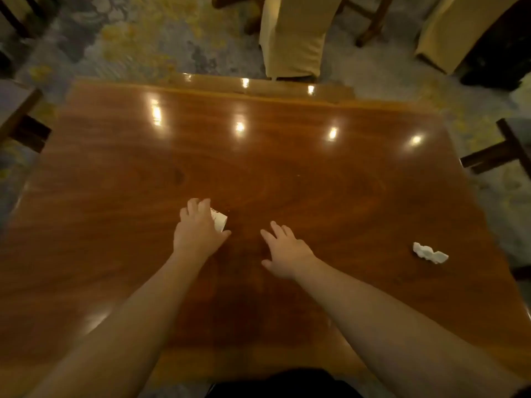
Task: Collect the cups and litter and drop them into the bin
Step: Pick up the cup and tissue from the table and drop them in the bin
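Left hand [198, 231] is down on the white cup [219, 221] mid-desk [316, 168], fingers curled round it. Right hand [284, 251] hovers alongside, fingers spread, holding nothing. The crumpled tissue [430, 253] waits near the right edge (no bin in view). Early days: nothing binned that shows here.

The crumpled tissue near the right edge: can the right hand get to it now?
Probably yes. The right hand is open and empty, and only bare table lies between it and the crumpled tissue.

White cup [219, 221], seemingly tipped; crumpled tissue [430, 253] well apart.
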`<state>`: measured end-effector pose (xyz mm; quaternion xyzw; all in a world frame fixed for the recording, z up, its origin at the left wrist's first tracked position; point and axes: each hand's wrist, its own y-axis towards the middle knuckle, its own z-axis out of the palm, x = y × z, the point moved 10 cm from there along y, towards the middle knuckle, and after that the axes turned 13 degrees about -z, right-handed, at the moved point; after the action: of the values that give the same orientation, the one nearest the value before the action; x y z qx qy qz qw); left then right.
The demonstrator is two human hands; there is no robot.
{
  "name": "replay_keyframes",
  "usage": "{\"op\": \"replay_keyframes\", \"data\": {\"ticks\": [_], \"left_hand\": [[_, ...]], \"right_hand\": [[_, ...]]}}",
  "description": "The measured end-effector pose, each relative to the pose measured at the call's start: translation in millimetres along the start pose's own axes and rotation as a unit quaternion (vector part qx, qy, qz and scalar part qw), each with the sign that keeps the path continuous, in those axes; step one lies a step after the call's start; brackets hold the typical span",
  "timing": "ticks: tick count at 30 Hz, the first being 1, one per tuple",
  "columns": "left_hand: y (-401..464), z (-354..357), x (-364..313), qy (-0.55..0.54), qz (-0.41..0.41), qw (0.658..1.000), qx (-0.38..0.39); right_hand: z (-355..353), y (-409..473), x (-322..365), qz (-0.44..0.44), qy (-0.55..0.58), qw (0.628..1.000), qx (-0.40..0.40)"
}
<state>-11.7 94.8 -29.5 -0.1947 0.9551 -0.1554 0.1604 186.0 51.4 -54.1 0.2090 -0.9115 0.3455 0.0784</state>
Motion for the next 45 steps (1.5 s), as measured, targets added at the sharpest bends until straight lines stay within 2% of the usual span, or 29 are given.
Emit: {"op": "replay_keyframes", "data": {"ticks": [5, 10, 17, 19, 22, 28, 33, 37, 45], "left_hand": [[13, 2, 8, -0.026, 0.022, 0.999, -0.007], [5, -1, 0, 0.033, 0.075, 0.996, -0.040], [-20, -1, -24, 0.052, 0.097, 0.993, -0.044], [-31, 0, -36, 0.050, 0.097, 0.993, -0.040], [-52, 3, -56, 0.049, 0.103, 0.992, -0.048], [-111, 30, -116, 0.020, 0.080, 0.995, -0.049], [-174, 65, -185, 0.007, 0.068, 0.997, -0.043], [-212, 87, -233, 0.014, 0.068, 0.997, -0.036], [-247, 98, -283, 0.025, 0.079, 0.994, -0.069]], "right_hand": [[16, 9, -4, 0.012, 0.012, 1.000, 0.004], [14, 19, -8, 0.016, 0.016, 1.000, -0.020], [11, 17, -25, -0.028, 0.024, 0.998, 0.045], [12, 10, -32, -0.048, 0.044, 0.996, 0.062], [7, -6, -50, -0.057, 0.113, 0.992, 0.026], [8, -71, -136, -0.060, 0.094, 0.993, -0.035], [1, -141, -233, -0.070, 0.002, 0.994, -0.080], [-5, -174, -300, -0.036, -0.053, 0.992, -0.109], [0, -189, -370, 0.035, -0.017, 0.990, -0.136]]}}
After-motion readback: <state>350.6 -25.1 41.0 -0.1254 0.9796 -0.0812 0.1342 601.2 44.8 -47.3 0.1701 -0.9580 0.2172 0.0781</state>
